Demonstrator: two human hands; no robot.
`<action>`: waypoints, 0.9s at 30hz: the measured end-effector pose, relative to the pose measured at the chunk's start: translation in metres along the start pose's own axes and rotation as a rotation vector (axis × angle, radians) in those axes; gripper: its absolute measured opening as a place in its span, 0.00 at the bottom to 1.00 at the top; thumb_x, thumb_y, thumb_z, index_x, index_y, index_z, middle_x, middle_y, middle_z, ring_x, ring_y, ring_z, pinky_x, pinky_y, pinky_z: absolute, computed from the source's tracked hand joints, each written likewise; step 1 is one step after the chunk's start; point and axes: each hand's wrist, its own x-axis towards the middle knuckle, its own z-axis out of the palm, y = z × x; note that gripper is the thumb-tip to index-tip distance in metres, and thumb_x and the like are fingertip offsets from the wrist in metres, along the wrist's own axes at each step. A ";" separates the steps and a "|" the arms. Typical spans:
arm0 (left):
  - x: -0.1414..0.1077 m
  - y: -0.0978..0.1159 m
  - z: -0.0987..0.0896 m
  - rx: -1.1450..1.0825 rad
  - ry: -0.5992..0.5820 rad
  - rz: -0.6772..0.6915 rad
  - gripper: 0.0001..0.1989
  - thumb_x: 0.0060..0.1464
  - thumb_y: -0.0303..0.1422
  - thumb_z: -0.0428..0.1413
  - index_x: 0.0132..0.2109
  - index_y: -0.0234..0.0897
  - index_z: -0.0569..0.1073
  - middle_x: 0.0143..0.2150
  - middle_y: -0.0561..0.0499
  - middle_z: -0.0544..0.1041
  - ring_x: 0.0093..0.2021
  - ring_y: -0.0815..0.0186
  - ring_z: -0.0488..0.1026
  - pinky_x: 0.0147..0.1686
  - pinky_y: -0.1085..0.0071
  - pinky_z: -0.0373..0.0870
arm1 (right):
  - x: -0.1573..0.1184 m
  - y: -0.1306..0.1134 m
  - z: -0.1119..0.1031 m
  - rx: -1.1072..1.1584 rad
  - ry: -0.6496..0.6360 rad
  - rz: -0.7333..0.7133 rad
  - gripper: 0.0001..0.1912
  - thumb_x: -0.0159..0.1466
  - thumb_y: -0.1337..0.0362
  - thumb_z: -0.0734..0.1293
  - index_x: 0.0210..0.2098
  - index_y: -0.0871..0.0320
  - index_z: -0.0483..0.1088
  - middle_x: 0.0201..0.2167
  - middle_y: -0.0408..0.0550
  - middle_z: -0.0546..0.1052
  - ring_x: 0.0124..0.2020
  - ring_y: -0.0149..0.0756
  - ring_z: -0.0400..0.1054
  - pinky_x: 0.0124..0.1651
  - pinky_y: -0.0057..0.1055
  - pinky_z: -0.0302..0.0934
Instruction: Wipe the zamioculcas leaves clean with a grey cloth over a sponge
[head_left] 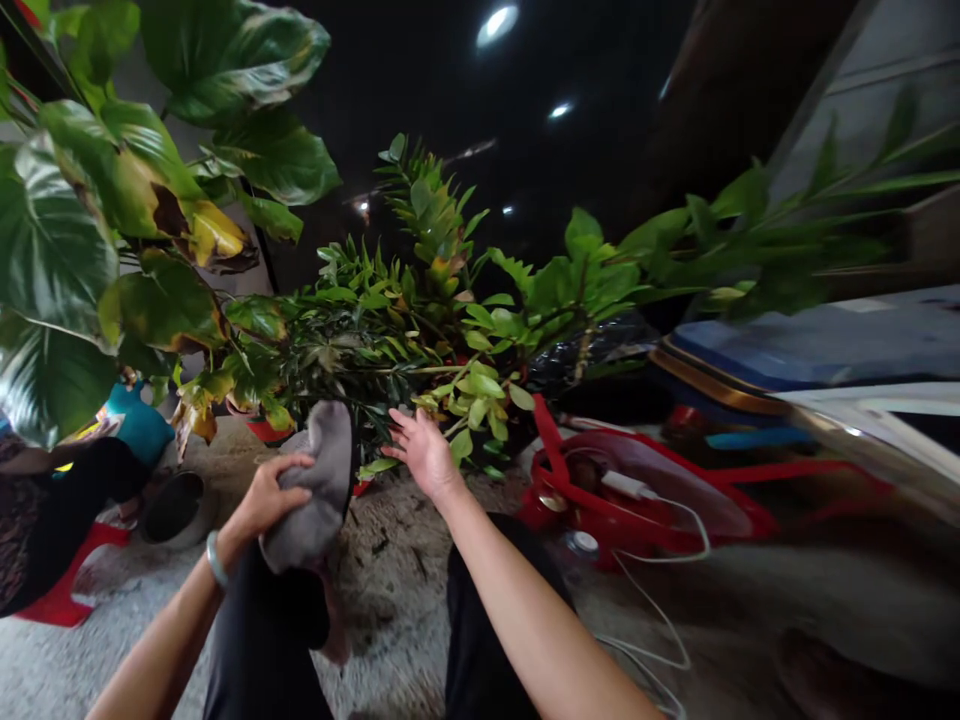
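Observation:
A grey cloth (313,500), soft and folded, hangs from my left hand (274,498), whose thumb and fingers are closed on it above my left knee. My right hand (426,455) is held out palm up with its fingers spread, at the edge of the green leafy plants (480,385). It holds nothing; whether its fingertips touch a leaf I cannot tell. The plant pots are mostly hidden behind leaves and the cloth.
At right stands a red bag (555,480) with a white charger (626,486) and trailing cable. Large yellowing leaves (165,190) overhang the left. Another person sits on a red stool (71,575) beside a round pot (176,508). Blue-lidded boxes (825,335) lie far right.

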 end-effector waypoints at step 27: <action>0.044 0.092 -0.035 -0.129 0.371 0.311 0.26 0.40 0.39 0.71 0.50 0.41 0.83 0.46 0.48 0.84 0.44 0.57 0.80 0.42 0.68 0.78 | 0.001 -0.001 0.003 -0.019 0.006 0.001 0.27 0.67 0.40 0.63 0.50 0.52 0.81 0.54 0.55 0.82 0.58 0.52 0.72 0.47 0.43 0.73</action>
